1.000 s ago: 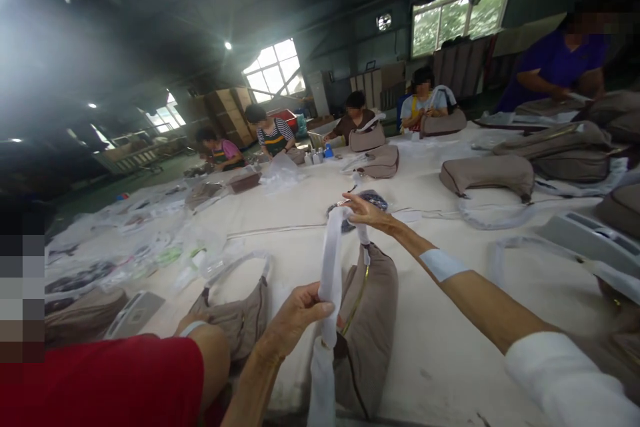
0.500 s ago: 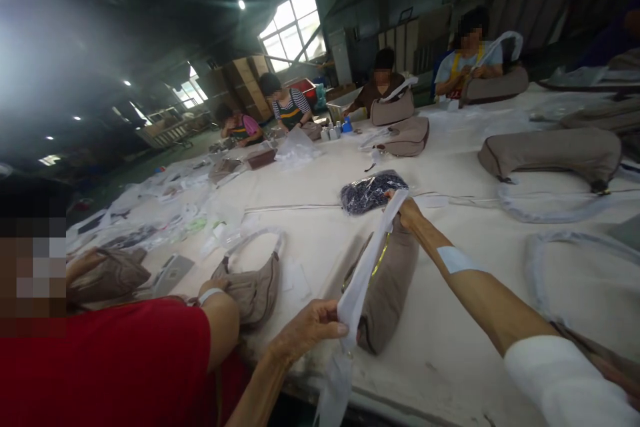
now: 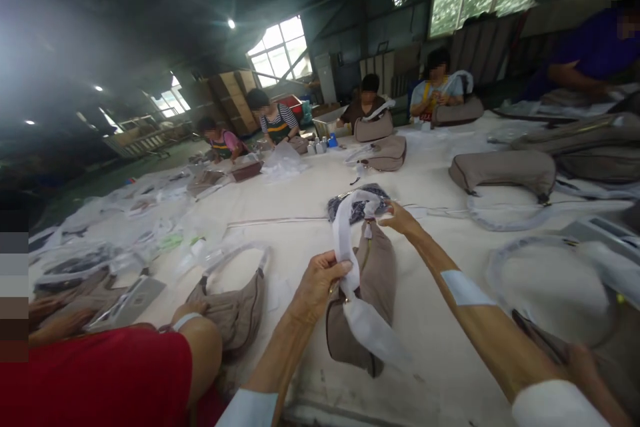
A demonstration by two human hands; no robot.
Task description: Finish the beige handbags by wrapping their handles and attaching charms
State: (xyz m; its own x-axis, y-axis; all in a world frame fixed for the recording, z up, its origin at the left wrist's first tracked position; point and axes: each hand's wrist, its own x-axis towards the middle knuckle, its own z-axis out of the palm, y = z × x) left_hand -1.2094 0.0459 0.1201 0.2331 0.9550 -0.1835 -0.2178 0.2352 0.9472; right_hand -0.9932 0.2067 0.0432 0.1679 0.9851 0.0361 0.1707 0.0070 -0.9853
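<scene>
A taupe bag (image 3: 377, 267) lies on the pale table before me, its zipper side up. Its white-wrapped strap (image 3: 344, 230) arches above it, with a loose end of white wrapping trailing over the near part. My left hand (image 3: 320, 280) pinches the strap between thumb and fingers at the bag's left side. By the bag's far end is my right hand (image 3: 403, 219), fingers apart and holding nothing. Just beyond lies a clear plastic packet of dark material (image 3: 357, 203), partly behind the strap.
Another taupe bag (image 3: 233, 307) lies left, beside a person in a red top (image 3: 100, 373). More bags (image 3: 505, 170) lie right, near a looped wrapped strap (image 3: 493, 267). Several people work across the table; plastic wrapping (image 3: 280, 163) lies there.
The strap has gone from stretched straight to a raised arch. My right hand has let go of it and opened; my left hand has moved up and forward with it. The view has shifted right.
</scene>
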